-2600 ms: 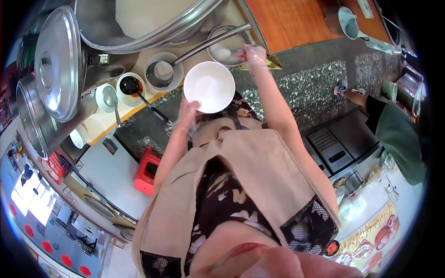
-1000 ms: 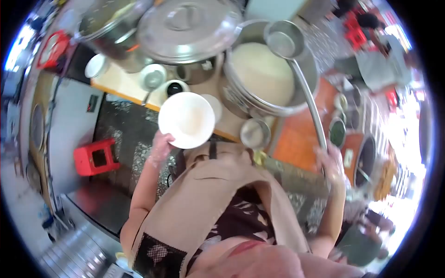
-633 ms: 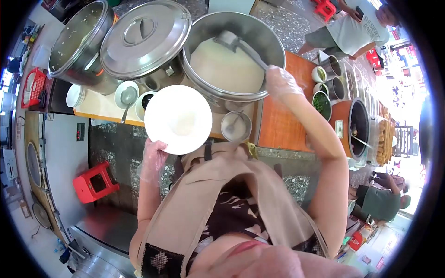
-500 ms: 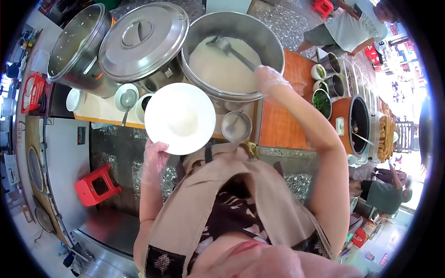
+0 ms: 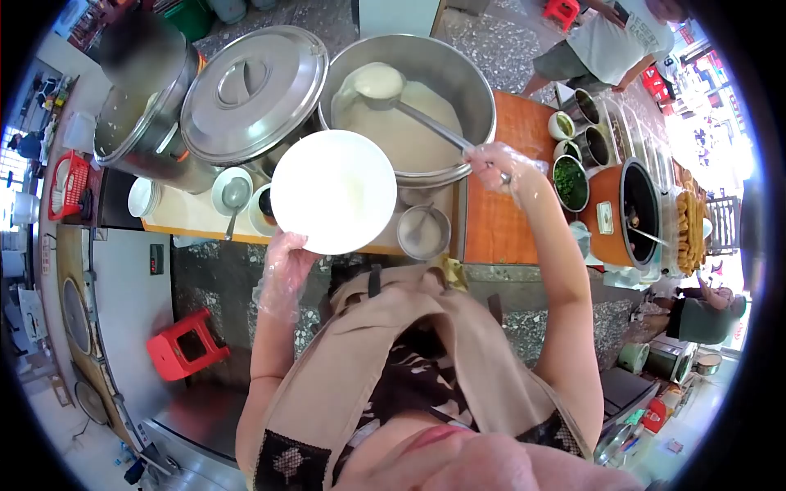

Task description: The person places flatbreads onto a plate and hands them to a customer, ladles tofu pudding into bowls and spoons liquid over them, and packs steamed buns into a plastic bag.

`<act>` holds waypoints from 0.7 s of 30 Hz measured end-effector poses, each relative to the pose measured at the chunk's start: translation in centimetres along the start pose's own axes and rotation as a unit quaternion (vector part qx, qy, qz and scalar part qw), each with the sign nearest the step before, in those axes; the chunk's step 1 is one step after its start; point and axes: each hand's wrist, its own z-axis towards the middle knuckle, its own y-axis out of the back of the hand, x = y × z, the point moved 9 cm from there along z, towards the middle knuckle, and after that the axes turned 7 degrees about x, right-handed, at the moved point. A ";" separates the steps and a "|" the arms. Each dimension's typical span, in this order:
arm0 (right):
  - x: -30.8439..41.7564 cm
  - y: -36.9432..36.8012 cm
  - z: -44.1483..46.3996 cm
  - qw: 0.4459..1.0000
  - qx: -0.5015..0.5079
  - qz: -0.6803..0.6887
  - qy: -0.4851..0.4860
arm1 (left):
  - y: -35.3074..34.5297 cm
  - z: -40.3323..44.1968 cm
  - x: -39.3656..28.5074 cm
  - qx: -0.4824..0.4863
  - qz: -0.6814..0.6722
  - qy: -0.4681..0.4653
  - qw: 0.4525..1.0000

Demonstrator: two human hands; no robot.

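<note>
My left hand (image 5: 288, 260), in a clear plastic glove, grips the lower edge of a white bowl (image 5: 333, 192). My right hand (image 5: 501, 170), gloved too, is closed round the handle of a metal ladle (image 5: 434, 124). The ladle's cup is full of pale liquid and is over the big steel pot (image 5: 483, 123), above the liquid inside. The bowl is near the pot's lower left side and overlaps a small bowl of dark sauce (image 5: 264, 204). Below the pot is a metal bowl (image 5: 423, 232) with a spoon in it.
A lidded pot (image 5: 254, 90) and another pot (image 5: 135, 131) stand at the left. A bowl of chopped greens (image 5: 571, 182) and an orange-brown pot (image 5: 607, 214) are at the right. A red stool (image 5: 187, 344) is on the floor. People (image 5: 618, 45) stand beyond the counter and at the right.
My right hand took the ladle from elsewhere, dipped it into the big pot and raised it filled. The white bowl has moved slightly up and right.
</note>
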 end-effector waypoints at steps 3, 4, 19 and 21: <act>-0.8 0.0 -2.2 0.996 0.057 0.043 0.050 | -1.7 1.6 0.2 0.003 -0.011 0.004 1.000; -0.9 0.0 -3.3 0.995 0.056 0.047 0.062 | -1.8 2.2 0.3 0.005 0.001 0.011 1.000; 1.3 3.6 -26.9 0.981 -0.063 0.094 0.157 | -19.7 14.4 9.7 0.213 0.030 0.114 0.970; 1.1 5.0 -28.9 0.980 -0.085 0.093 0.156 | -22.4 15.9 12.6 0.235 0.024 0.135 0.962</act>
